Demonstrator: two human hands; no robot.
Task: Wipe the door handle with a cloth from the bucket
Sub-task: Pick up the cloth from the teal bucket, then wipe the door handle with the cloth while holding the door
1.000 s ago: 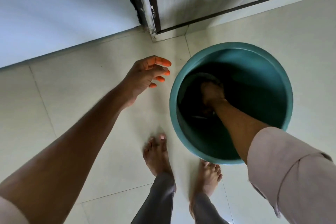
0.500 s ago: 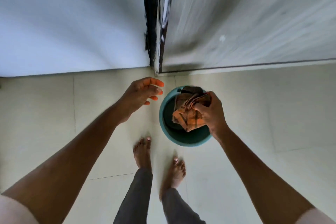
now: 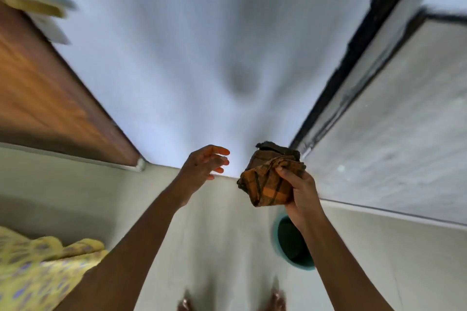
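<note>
My right hand (image 3: 300, 193) grips a bunched orange and brown checked cloth (image 3: 269, 179), held up at chest height in front of the pale wall. Below it on the floor stands the teal bucket (image 3: 293, 247), partly hidden by my right forearm. My left hand (image 3: 204, 164) hovers a short way to the left of the cloth, fingers spread and holding nothing. A brown wooden door (image 3: 43, 98) stands at the left; a blurred yellowish fitting (image 3: 32, 5) shows at its upper edge. The view is motion-blurred.
A grey door or panel with a dark frame (image 3: 394, 113) runs along the right. Yellow patterned fabric (image 3: 38, 267) lies at the lower left. My bare feet (image 3: 276, 302) stand on the pale tiled floor (image 3: 227, 235) at the bottom edge.
My right hand has lifted the cloth out of the bucket and raised it. The view has swung upward and leftward, bringing the wooden door into sight. My left hand stays open.
</note>
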